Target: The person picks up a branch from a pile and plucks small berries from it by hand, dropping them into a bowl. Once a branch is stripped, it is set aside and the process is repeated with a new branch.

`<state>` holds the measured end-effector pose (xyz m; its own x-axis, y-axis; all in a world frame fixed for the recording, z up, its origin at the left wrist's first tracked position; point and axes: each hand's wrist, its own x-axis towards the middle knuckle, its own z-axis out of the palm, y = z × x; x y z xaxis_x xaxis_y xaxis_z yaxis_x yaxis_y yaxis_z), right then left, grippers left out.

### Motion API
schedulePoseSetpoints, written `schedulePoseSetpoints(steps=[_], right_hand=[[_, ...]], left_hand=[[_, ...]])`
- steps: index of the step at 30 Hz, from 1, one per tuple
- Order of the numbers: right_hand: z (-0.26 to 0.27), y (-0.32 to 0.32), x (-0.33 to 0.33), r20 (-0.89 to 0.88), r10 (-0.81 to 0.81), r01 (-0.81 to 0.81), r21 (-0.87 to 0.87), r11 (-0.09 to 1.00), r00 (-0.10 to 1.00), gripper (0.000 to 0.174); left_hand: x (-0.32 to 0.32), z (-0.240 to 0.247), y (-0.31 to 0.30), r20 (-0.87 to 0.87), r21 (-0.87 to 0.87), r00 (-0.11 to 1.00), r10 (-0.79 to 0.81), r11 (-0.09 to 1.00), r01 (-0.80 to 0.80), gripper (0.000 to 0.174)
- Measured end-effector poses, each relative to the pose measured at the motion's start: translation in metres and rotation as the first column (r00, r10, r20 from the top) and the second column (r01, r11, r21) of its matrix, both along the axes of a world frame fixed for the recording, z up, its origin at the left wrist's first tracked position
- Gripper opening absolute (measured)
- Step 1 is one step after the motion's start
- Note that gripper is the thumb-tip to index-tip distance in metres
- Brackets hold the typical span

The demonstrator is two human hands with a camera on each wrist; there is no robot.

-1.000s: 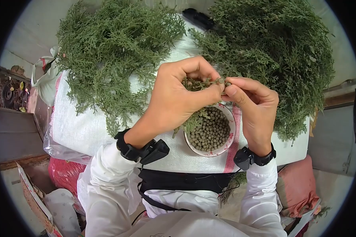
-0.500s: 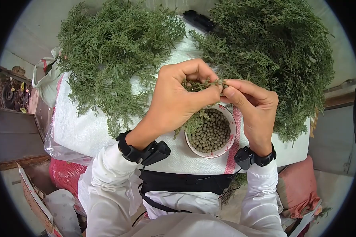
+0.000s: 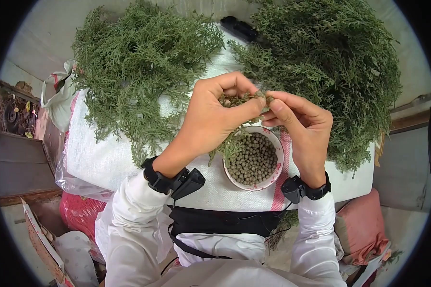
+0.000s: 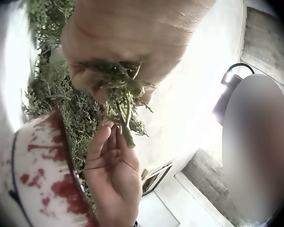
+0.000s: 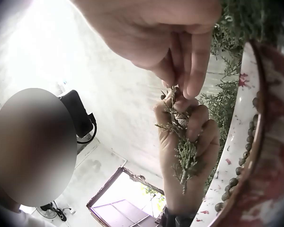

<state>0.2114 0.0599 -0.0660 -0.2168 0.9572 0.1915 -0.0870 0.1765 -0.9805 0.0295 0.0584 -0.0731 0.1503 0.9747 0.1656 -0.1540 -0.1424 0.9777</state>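
Observation:
In the head view the left hand grips a green sprig, its thumb and fingers curled round it above a bowl. The right hand meets it there, thumb and forefinger pinching at small round cones on the sprig. The white bowl with red marks holds many round brown-green cones. The left wrist view shows the cut stem sticking out of the left hand. From the right wrist, the right hand's fingertips touch the sprig's end.
Two heaps of leafy branches lie at the back, one left and one right. A dark object sits between them. White woven cloth with a pink stripe covers the surface. A red bag and a reddish cushion flank it below.
The right hand has shifted slightly left, and its fingertips sit a little differently at the sprig. The left hand keeps its grip, nearly still.

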Motion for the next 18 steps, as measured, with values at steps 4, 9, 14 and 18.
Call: schedulePoseSetpoints(steps=[4, 9, 14, 18], right_hand=[[0.0002, -0.0002, -0.0014, 0.001, -0.007, 0.007, -0.007, 1.000, 1.000, 0.020], [0.0005, -0.0017, -0.0018, -0.025, -0.011, 0.009, -0.055, 0.998, 1.000, 0.019], [-0.0013, -0.0035, -0.0033, -0.038, -0.001, 0.000, -0.038, 0.999, 0.999, 0.019], [-0.0003, -0.0059, -0.0043, -0.046, -0.007, 0.005, -0.054, 0.999, 0.999, 0.019]], left_hand=[[-0.0006, -0.0004, -0.0007, -0.003, -0.039, 1.000, 0.022, 0.999, -0.022, 0.007], [0.0008, -0.0020, -0.0012, 0.053, -0.060, 0.998, 0.032, 0.998, -0.029, 0.008], [0.0011, -0.0071, 0.0015, 0.083, -0.045, 0.996, -0.011, 0.999, 0.014, 0.009], [-0.0005, -0.0045, 0.0008, 0.083, -0.043, 0.996, -0.039, 0.998, 0.043, 0.010]])
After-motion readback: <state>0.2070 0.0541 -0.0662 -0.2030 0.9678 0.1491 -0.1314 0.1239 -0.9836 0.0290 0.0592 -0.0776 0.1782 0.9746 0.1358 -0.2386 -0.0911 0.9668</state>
